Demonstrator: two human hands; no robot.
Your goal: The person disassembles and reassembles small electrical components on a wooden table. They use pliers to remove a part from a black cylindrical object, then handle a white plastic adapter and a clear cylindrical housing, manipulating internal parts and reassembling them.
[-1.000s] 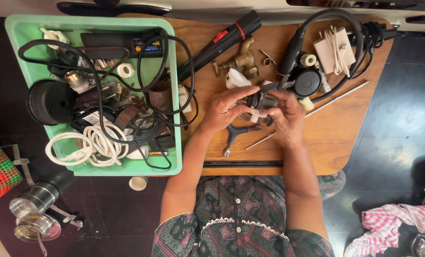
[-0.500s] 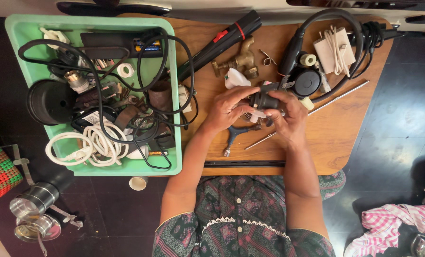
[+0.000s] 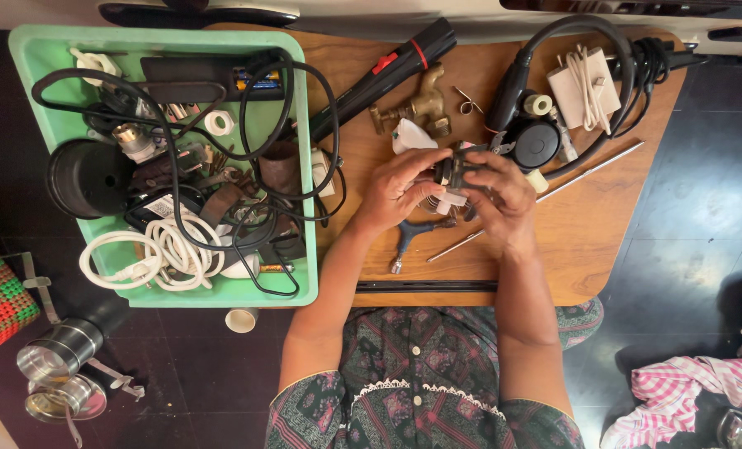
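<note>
Both hands, left (image 3: 400,189) and right (image 3: 500,193), close around a small dark part (image 3: 452,170) just above the wooden surface (image 3: 587,224); keeping it low and gripped firmly seems wise.

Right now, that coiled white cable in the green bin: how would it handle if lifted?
The white cable is probably floppy: it lies in loose loops. It would likely snag, since a black cord crosses it. It looks light for its bulk and might uncoil over the green bin rim.
</note>
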